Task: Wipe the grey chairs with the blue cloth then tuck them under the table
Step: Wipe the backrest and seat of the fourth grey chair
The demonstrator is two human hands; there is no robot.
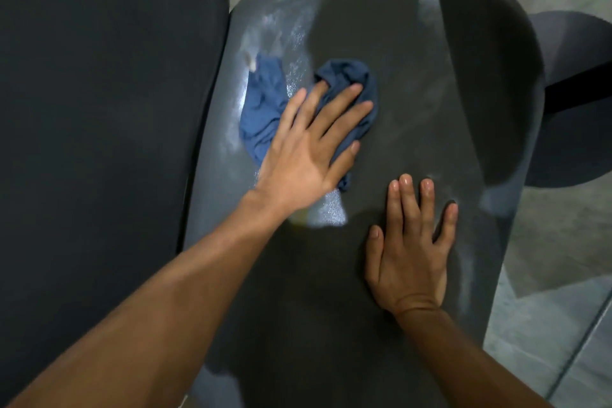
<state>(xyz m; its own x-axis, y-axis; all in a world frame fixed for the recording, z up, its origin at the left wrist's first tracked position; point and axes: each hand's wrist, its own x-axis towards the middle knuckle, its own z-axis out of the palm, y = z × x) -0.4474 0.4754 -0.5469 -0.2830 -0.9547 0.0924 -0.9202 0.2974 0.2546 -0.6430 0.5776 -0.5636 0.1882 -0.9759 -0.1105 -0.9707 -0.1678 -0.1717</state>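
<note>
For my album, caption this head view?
Left hand presses blue cloth on grey chair; right hand rests flat.

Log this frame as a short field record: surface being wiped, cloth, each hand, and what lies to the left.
surface: grey moulded plastic chair, glossy streaks near the cloth
cloth: crumpled blue cloth, lying on the chair
left hand: left hand flat on the cloth, fingers straight, pressing it down
right hand: right hand flat on the bare chair, fingers spread
left of chair: dark rounded surface, touching or nearly so
floor: pale concrete floor
</note>
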